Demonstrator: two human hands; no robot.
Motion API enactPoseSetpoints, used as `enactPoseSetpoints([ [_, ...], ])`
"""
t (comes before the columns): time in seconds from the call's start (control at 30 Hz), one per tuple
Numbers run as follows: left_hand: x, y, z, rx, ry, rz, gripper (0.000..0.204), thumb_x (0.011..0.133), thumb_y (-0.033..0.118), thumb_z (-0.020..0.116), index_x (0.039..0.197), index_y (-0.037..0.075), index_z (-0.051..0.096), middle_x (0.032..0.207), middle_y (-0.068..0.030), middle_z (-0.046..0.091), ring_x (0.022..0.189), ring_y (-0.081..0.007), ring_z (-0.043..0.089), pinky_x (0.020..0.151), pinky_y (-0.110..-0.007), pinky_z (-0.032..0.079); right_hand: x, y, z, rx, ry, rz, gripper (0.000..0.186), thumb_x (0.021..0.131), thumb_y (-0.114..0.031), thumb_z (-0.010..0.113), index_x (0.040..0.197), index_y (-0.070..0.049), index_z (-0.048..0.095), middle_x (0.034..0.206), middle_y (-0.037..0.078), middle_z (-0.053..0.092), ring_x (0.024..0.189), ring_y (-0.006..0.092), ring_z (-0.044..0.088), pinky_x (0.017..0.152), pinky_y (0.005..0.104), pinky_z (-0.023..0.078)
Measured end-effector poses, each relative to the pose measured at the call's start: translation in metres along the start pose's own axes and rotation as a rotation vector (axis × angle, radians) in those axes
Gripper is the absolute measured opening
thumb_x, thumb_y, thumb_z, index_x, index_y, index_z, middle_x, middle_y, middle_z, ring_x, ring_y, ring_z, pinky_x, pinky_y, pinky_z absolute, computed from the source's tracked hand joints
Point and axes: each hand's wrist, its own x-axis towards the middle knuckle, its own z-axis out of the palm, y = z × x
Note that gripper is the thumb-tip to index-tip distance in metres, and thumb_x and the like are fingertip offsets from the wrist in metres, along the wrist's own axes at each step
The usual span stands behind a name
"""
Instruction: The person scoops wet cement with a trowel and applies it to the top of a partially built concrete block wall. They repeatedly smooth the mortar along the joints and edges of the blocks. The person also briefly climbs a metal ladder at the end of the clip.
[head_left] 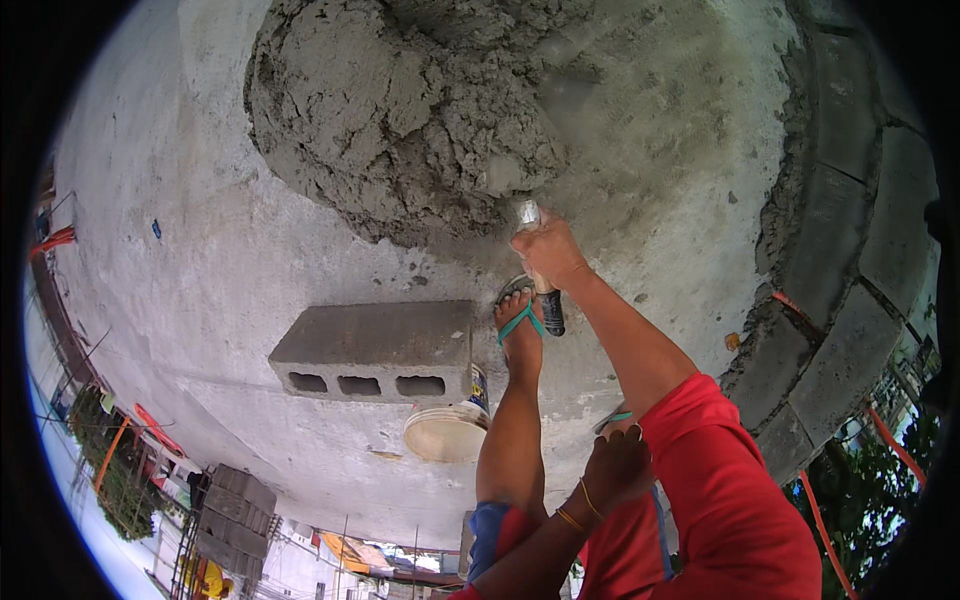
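Observation:
My right hand [548,248] is closed around the handle of a trowel [552,315], which has a pale metal collar and a black butt end. The blade end meets the near edge of a large heap of wet grey mortar [390,110], which partly hides it. My left hand [615,465], with yellow bands at its wrist, crosses low in front of my body beside my red right sleeve. Its fingers are curled in, and whatever they may hold is hidden. One foot [518,315] in a green-strapped flip-flop stands just left of the trowel handle.
A hollow concrete block [375,345] lies left of my foot, with a mortar-stained bucket [447,432] against it. Laid concrete blocks [835,230] curve along the right, with mortar at their edge. Stacked blocks [232,520] and a person in yellow [208,578] show at lower left.

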Motion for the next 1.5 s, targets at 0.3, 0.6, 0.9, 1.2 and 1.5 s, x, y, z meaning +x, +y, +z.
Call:
enactPoseSetpoints([
  [0.3, 0.013, 0.008, 0.011, -0.054, 0.068, -0.023, 0.037, 0.084, 0.026, 0.066, 0.113, 0.005, 0.063, 0.106, -0.0174, 0.065, 0.097, -0.0379, 0.067, 0.08, -0.054, 0.053, -0.054, -0.043, -0.04, -0.861, 0.327, -0.368, 0.066, 0.099, -0.042, 0.061, 0.136, 0.011, 0.053, 0.119, 0.037, 0.065, 0.118, 0.0432, 0.065, 0.1, 0.0433, 0.052],
  [0.6, 0.02, 0.012, -0.017, -0.032, -0.08, -0.069, 0.039, 0.089, 0.029, 0.065, 0.117, 0.003, 0.063, 0.115, -0.0209, 0.066, 0.103, -0.0395, 0.068, 0.084, -0.053, 0.054, -0.058, -0.044, -0.059, -0.351, -0.032, 0.026, 0.083, 0.097, -0.059, 0.059, 0.137, 0.013, 0.052, 0.122, 0.032, 0.066, 0.112, 0.0438, 0.066, 0.096, 0.0433, 0.052],
  [0.9, 0.017, 0.009, -0.041, -0.044, -0.051, -0.012, 0.034, 0.086, 0.027, 0.066, 0.112, 0.004, 0.065, 0.108, -0.02, 0.066, 0.101, -0.0384, 0.068, 0.081, -0.053, 0.054, -0.021, 0.041, -0.071, 0.019, -0.015, 0.167, 0.033, 0.093, -0.03, 0.076, 0.091, -0.005, 0.053, 0.058, 0.004, 0.054, 0.041, 0.0179, 0.05, 0.04, 0.036, 0.04],
  [1.2, 0.017, 0.004, -0.03, -0.006, -0.092, -0.088, 0.043, 0.09, 0.032, 0.064, 0.124, 0.006, 0.057, 0.113, -0.0221, 0.064, 0.101, -0.0418, 0.067, 0.085, -0.055, 0.053, 0.023, 0.006, -0.044, -0.808, -0.322, -0.533, 0.041, 0.077, -0.023, 0.079, 0.116, -0.028, 0.07, 0.082, -0.005, 0.071, 0.081, 0.0196, 0.07, 0.082, 0.0342, 0.057],
  [1.5, -0.016, 0.005, -0.035, 0.237, -0.045, -0.283, 0.044, 0.093, 0.029, 0.066, 0.129, 0.006, 0.059, 0.122, -0.0222, 0.065, 0.112, -0.0417, 0.065, 0.091, -0.052, 0.053, -0.2, -0.085, -0.097, 0.017, -0.211, -0.347, 0.03, 0.077, -0.016, 0.074, 0.107, -0.011, 0.074, 0.088, 0.024, 0.071, 0.086, 0.0365, 0.069, 0.084, 0.0413, 0.057],
])
